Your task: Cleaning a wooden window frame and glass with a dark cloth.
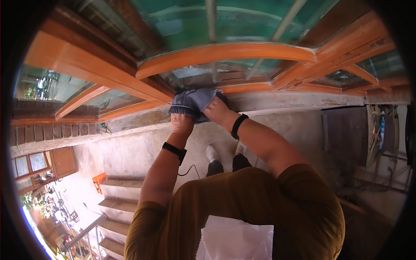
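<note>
A blue-grey cloth [191, 102], which looks like denim with a frayed edge, is bunched at the bottom of an orange-painted window frame [224, 53]. My left hand [181, 123] grips its near left side, fingers hidden in the folds. From the right, my right hand [216, 109] holds the same cloth, and its fingertips are also covered. Just beyond the cloth is a low glass pane [224, 72] with bars behind it. Beneath the frame runs a worn pale sill [276, 102]. Black bands circle both my wrists.
Concrete steps [118, 204] with a metal handrail [86, 230] descend at the lower left. An orange item [99, 182] lies by the top step. My shoes [212, 153] stand on the concrete floor, near a thin dark cable [188, 170]. A dark panel [344, 135] stands at right.
</note>
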Tool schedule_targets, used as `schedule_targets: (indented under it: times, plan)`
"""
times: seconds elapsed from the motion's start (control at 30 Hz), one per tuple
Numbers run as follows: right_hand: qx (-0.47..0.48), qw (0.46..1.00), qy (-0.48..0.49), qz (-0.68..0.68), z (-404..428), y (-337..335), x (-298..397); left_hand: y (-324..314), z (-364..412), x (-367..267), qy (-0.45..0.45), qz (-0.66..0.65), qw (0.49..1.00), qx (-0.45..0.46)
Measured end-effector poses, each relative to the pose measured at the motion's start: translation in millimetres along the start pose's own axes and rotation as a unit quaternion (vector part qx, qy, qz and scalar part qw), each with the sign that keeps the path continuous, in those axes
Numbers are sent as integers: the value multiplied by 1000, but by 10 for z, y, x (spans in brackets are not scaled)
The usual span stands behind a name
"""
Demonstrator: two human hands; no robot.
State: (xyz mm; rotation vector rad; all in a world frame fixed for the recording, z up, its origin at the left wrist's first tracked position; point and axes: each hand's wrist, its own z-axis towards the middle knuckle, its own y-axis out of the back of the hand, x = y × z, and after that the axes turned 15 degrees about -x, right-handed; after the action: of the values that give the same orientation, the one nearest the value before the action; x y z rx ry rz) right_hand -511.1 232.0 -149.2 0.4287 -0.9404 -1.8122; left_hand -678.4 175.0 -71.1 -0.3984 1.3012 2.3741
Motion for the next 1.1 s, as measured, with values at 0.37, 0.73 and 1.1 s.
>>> schedule_targets:
  times: [0.37,0.73,1.1]
  plan:
    - [-106,990,-65,64,-212,692,-521,-433,250,-559,-68,1,996,56]
    - [102,958,-268,-8,-987,1374,-1088,-1590,240,-1368,-191,11,967,167]
    - [78,959,-251,-105,-263,1542,-867,-1028,457,-1351,-26,89,936,340]
